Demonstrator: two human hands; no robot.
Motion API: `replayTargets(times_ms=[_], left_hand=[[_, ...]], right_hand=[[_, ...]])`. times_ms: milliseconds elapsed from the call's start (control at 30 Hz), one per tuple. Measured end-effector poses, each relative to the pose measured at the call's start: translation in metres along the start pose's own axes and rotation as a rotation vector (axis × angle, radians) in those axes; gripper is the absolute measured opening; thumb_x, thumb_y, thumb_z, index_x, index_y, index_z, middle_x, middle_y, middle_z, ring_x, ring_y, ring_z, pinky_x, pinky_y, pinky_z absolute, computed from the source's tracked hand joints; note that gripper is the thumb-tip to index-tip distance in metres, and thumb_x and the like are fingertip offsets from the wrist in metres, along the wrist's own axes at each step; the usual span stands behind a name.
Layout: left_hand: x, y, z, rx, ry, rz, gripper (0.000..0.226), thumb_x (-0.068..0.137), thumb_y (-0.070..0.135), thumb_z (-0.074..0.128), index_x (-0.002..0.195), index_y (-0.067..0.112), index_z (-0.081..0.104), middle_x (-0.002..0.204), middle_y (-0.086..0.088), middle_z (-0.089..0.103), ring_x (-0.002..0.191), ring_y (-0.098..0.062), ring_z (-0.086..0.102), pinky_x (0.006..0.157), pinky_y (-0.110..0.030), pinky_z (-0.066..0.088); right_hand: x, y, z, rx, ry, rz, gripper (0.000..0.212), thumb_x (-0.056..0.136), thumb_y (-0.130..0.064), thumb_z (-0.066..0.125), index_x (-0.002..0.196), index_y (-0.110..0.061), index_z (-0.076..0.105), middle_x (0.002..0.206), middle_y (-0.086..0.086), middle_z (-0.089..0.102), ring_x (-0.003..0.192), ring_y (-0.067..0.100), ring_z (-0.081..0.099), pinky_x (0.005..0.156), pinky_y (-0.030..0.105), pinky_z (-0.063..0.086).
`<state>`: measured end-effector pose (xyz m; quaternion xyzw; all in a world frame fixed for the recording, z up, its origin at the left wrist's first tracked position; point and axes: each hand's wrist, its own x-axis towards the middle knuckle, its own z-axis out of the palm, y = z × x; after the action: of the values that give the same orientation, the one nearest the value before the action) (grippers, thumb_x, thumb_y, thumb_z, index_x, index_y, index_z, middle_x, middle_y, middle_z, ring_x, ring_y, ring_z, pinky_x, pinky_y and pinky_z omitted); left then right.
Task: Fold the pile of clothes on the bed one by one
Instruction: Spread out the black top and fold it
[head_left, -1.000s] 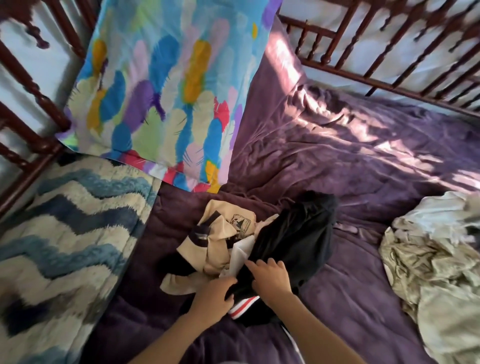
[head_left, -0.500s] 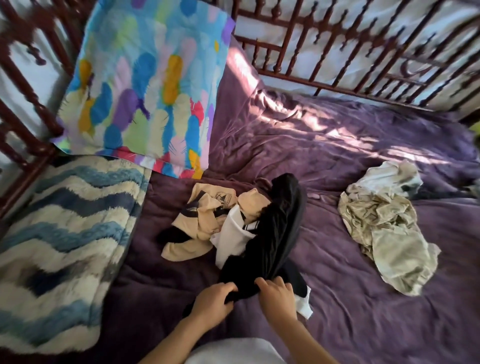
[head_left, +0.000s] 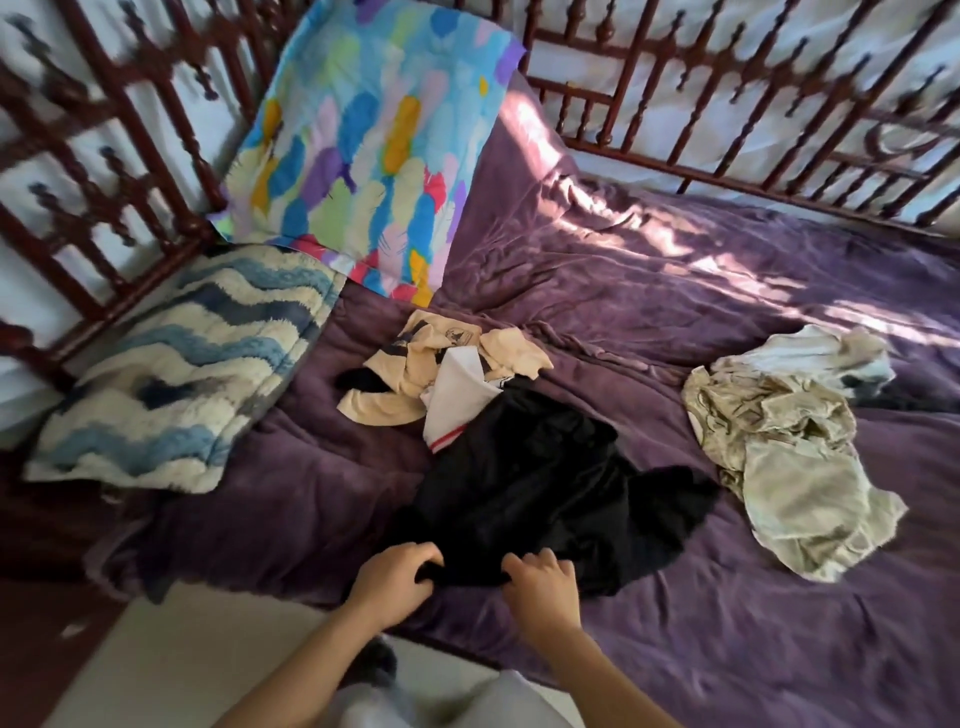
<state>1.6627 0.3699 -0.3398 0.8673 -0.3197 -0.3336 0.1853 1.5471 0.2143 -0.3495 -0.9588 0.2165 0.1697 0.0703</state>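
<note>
A black garment (head_left: 540, 493) lies spread on the purple bedspread (head_left: 675, 291) near the bed's front edge. My left hand (head_left: 395, 577) and my right hand (head_left: 540, 582) both grip its near hem, fingers curled into the cloth. Behind it sits the pile: a beige top (head_left: 415, 374) with dark trim and a white piece with a red stripe (head_left: 457, 405), partly under the black garment. A crumpled pale olive garment (head_left: 779, 457) lies apart at the right.
A bright feather-print pillow (head_left: 374, 140) leans in the back corner. A blue-and-white wavy cushion (head_left: 176, 369) lies at the left. Dark wooden spindle rails (head_left: 727, 104) fence the bed at the back and left. Pale floor (head_left: 156, 670) shows below the bed's edge.
Both hands have pulled the black garment out of the pile toward the bed's front edge, and it now lies spread wider. The view has drawn back, showing more bed and floor.
</note>
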Motion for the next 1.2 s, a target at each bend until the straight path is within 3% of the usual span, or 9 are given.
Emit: replayTargets(times_ms=[167, 267, 367, 533, 667, 800, 900, 1033, 1200], left_hand=[[-0.020, 0.054, 0.021, 0.027, 0.093, 0.030, 0.028, 0.088, 0.021, 0.055, 0.116, 0.024, 0.058, 0.112, 0.007, 0.058, 0.106, -0.013, 0.055, 0.082, -0.025, 0.040], [-0.025, 0.081, 0.015, 0.059, 0.162, 0.075, 0.027, 0.088, 0.021, 0.056, 0.114, 0.022, 0.059, 0.105, 0.006, 0.057, 0.103, -0.015, 0.056, 0.079, -0.025, 0.039], [-0.027, 0.097, -0.004, 0.098, 0.194, 0.132, 0.025, 0.088, 0.020, 0.056, 0.113, 0.021, 0.059, 0.102, 0.007, 0.054, 0.102, -0.014, 0.055, 0.077, -0.025, 0.039], [-0.028, 0.114, -0.046, 0.104, 0.231, 0.204, 0.020, 0.084, 0.012, 0.059, 0.103, 0.017, 0.060, 0.095, 0.010, 0.051, 0.097, -0.014, 0.055, 0.074, -0.025, 0.040], [-0.027, 0.138, -0.094, 0.046, 0.339, 0.298, 0.019, 0.080, 0.004, 0.060, 0.091, 0.018, 0.059, 0.093, 0.005, 0.058, 0.090, -0.012, 0.054, 0.081, -0.028, 0.044], [-0.030, 0.179, -0.159, 0.008, 0.536, 0.487, 0.017, 0.077, -0.003, 0.062, 0.091, 0.006, 0.063, 0.089, 0.001, 0.061, 0.088, -0.021, 0.060, 0.081, -0.032, 0.047], [-0.044, 0.215, -0.212, 0.007, 0.682, 0.591, 0.018, 0.077, -0.007, 0.059, 0.091, 0.003, 0.063, 0.085, -0.001, 0.059, 0.083, -0.018, 0.057, 0.073, -0.022, 0.040], [-0.068, 0.253, -0.269, -0.044, 0.879, 0.729, 0.021, 0.076, -0.011, 0.057, 0.092, 0.000, 0.064, 0.085, -0.004, 0.060, 0.083, -0.015, 0.056, 0.072, -0.013, 0.038], [-0.098, 0.286, -0.316, -0.032, 1.026, 0.855, 0.023, 0.074, -0.010, 0.057, 0.094, 0.000, 0.064, 0.086, -0.003, 0.061, 0.082, -0.012, 0.055, 0.070, 0.000, 0.034]], right_hand=[[-0.042, 0.058, -0.002, 0.032, 0.102, 0.023, 0.042, 0.030, -0.046, 0.091, 0.055, -0.028, 0.062, 0.063, -0.004, 0.056, 0.058, 0.018, 0.059, 0.044, 0.027, 0.045], [-0.053, 0.072, -0.016, 0.175, 0.167, 0.033, 0.024, 0.070, -0.032, 0.078, 0.086, -0.015, 0.070, 0.102, 0.004, 0.063, 0.099, 0.029, 0.058, 0.074, 0.040, 0.047], [-0.053, 0.077, -0.026, 0.310, 0.250, 0.017, 0.025, 0.091, -0.026, 0.056, 0.112, -0.013, 0.061, 0.129, -0.003, 0.052, 0.127, 0.022, 0.038, 0.094, 0.034, 0.032], [-0.047, 0.085, -0.077, 0.573, 0.383, 0.101, 0.010, 0.086, -0.017, 0.061, 0.095, -0.014, 0.061, 0.101, 0.008, 0.064, 0.100, 0.027, 0.056, 0.088, 0.032, 0.035], [-0.037, 0.095, -0.152, 0.660, 0.564, 0.069, 0.012, 0.079, -0.008, 0.065, 0.077, -0.017, 0.057, 0.074, -0.001, 0.058, 0.075, 0.020, 0.056, 0.072, 0.029, 0.035], [-0.037, 0.099, -0.243, 0.665, 0.704, 0.062, 0.007, 0.084, -0.009, 0.062, 0.088, -0.005, 0.062, 0.080, 0.004, 0.060, 0.076, 0.018, 0.052, 0.066, 0.024, 0.031], [-0.049, 0.097, -0.309, 0.682, 0.857, 0.008, 0.010, 0.085, -0.009, 0.061, 0.093, -0.003, 0.062, 0.081, 0.002, 0.057, 0.079, 0.018, 0.052, 0.069, 0.024, 0.035], [-0.072, 0.094, -0.377, 0.668, 1.041, -0.047, 0.018, 0.086, -0.010, 0.061, 0.073, -0.012, 0.049, 0.067, 0.001, 0.049, 0.072, 0.017, 0.046, 0.061, 0.025, 0.029], [-0.090, 0.090, -0.429, 0.729, 1.228, -0.089, 0.012, 0.084, -0.010, 0.063, 0.079, -0.009, 0.053, 0.062, 0.000, 0.046, 0.065, 0.015, 0.044, 0.053, 0.023, 0.030]])
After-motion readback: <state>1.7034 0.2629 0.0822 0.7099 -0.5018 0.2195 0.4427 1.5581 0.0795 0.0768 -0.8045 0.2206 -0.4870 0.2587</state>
